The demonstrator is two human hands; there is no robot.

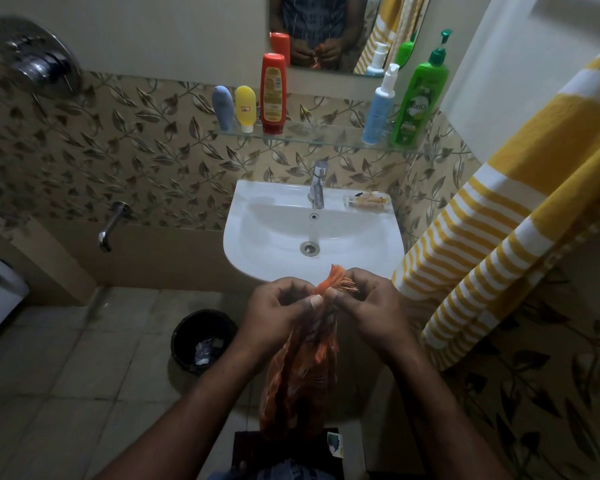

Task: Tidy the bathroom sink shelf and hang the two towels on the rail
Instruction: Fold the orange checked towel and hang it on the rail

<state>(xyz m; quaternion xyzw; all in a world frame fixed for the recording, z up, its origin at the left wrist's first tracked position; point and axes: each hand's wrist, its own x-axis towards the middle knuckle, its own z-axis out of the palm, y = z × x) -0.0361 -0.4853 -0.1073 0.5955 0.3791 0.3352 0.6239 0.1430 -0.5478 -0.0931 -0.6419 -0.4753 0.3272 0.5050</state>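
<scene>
Orange towel [300, 379]: fringed top pinched between both hands, the rest hanging below them, in front of the sink [257, 244].
Left hand [278, 308]: thumb and fingers pinching the towel's top.
Right hand [364, 306]: pinching it too, just beside the left.
Yellow striped towel [499, 237]: hanging at right.

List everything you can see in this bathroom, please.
orange towel: one, orange, held before the sink
striped towel: one, yellow and white, hanging at right
glass shelf: one, clear, above the sink
grey-blue tube: one, grey-blue, shelf's left end
yellow tube: one, yellow, beside it
red bottle: one, red, right of the tubes
blue bottle: one, pale blue, near shelf's right end
green bottle: one, green, rightmost on shelf
sink: one, white, below the shelf
tap: one, chrome, sink's back rim
packet: one, tan, sink's right rim
bin: one, black, floor left of sink
left hand: one, pinching orange towel's top
right hand: one, pinching it too
</scene>
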